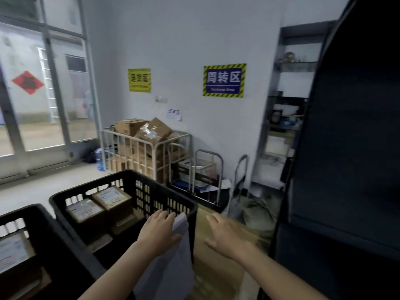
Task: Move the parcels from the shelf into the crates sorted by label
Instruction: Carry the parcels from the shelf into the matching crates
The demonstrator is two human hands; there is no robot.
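My left hand [159, 229] holds a soft white bag parcel [173, 263] by its upper edge, just inside the near right corner of a black crate [129, 180]. The bag hangs down past my forearm. Inside that crate lie several brown cardboard parcels [111, 199] with white labels. My right hand [225, 234] hovers to the right of the crate, fingers spread and holding nothing. A second black crate [36, 215] at the lower left holds another labelled parcel [13, 250]. The dark shelf [346, 148] rises at the right.
A white wire cage [149, 146] full of cardboard boxes stands against the back wall. Folded hand trolleys [207, 169] lean beside it. A lighter shelving unit [285, 126] stands in the corner, with grey sacks [255, 211] on the floor. Glass doors fill the left.
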